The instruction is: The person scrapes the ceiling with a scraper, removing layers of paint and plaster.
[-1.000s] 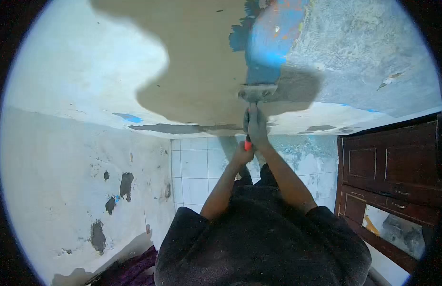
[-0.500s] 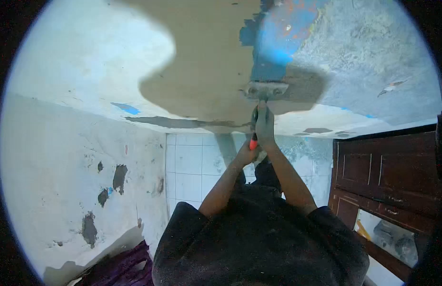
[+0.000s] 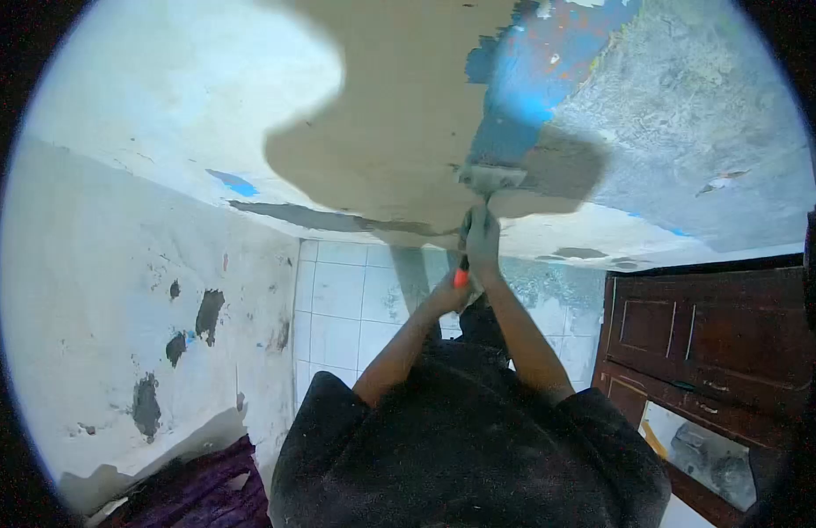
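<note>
A wide-bladed scraper [image 3: 492,177] lies with its edge against the wall [image 3: 381,114], at the lower end of a strip of exposed blue paint [image 3: 513,119]. Its dark handle ends in a red tip [image 3: 461,278]. My right hand [image 3: 483,236], dusted pale, is closed around the handle just below the blade. Lower down, my left hand [image 3: 446,294] is closed at the red end of the same handle, its fingers partly hidden. Beige coating borders the blue strip on the left, and rough grey wall [image 3: 680,106] on the right.
A dark wooden cabinet [image 3: 742,326] stands at the right. White floor tiles [image 3: 336,290] show below the wall. The left side wall [image 3: 91,290] carries several grey patches. Purple cloth [image 3: 192,488] lies at the lower left.
The scraper and both hands have moved down the wall toward me, the blade shifting slightly left. The view has tilted a little. Both hands keep their grip.
</note>
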`<state>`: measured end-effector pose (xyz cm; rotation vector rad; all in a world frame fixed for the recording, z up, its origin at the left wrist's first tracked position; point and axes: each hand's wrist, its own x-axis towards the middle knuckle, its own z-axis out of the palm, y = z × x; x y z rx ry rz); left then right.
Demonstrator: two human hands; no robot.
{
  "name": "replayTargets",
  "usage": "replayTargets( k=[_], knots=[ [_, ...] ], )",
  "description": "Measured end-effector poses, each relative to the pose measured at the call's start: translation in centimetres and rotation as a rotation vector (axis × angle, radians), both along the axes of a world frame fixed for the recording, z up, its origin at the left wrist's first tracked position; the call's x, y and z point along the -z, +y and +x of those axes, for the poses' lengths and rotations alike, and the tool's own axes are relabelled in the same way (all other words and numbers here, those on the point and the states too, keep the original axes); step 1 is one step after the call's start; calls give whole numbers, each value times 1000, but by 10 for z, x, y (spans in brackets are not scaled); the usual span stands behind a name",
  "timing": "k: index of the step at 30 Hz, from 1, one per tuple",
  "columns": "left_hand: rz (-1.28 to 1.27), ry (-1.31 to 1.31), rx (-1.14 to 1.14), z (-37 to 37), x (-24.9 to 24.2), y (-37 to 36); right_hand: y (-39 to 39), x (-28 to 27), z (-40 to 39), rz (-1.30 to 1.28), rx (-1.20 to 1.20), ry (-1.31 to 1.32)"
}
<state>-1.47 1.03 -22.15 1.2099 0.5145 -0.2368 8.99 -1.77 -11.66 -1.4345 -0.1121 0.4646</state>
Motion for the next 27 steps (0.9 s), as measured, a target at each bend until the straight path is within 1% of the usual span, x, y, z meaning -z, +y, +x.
replayTargets(
  k=[1,2,3,4,5,7,8,9,11,12,13,15,16,17,19,20,21,23,24,25,27],
  knots=[
    [-51,91,33,-13,0,-6,-3,24,-5,-38,3,38],
    [-54,86,30,-21,11,-12,-5,43,-7,-41,0,33],
    [-75,115,16,-28,29,-16,-7,59,-7,-99,3,-7],
    [-95,146,4,-30,31,-19,-6,55,-7,-157,8,-45],
    [-96,143,4,-31,34,-21,-7,52,-7,-158,8,-47],
    [-130,47,-39,-35,34,-26,-9,42,-12,-129,8,80],
    [-102,142,-16,-35,-1,-23,-9,39,-13,-94,24,109],
    [-105,146,-16,-34,-9,-17,-7,38,-13,-97,24,112],
    [-19,68,69,-34,-12,-10,-6,39,-14,-77,63,145],
    [80,102,-87,-41,-4,-19,-7,45,-15,-82,43,56],
    [73,107,-89,-42,-2,-19,-9,43,-18,-89,40,59],
    [23,178,15,-37,3,-8,-5,37,-18,14,39,99],
    [116,147,0,-38,-7,-9,-4,32,-15,-70,45,145],
    [112,153,-7,-40,-17,-10,-4,32,-17,-75,37,150],
    [148,127,-28,-42,-30,-9,-4,32,-18,-5,56,216],
    [-22,121,-3,-44,-15,-6,-2,25,-19,-38,46,193],
    [-21,122,-2,-44,-2,-8,-3,32,-18,-38,47,194],
    [116,179,-53,-41,-3,-8,0,37,-18,-83,32,45],
    [157,203,17,-36,-3,-4,-1,38,-16,-100,36,25],
    [157,202,12,-29,-16,2,3,26,-13,-99,32,24],
    [273,178,18,-19,-33,6,6,7,-9,82,41,110]
  ],
)
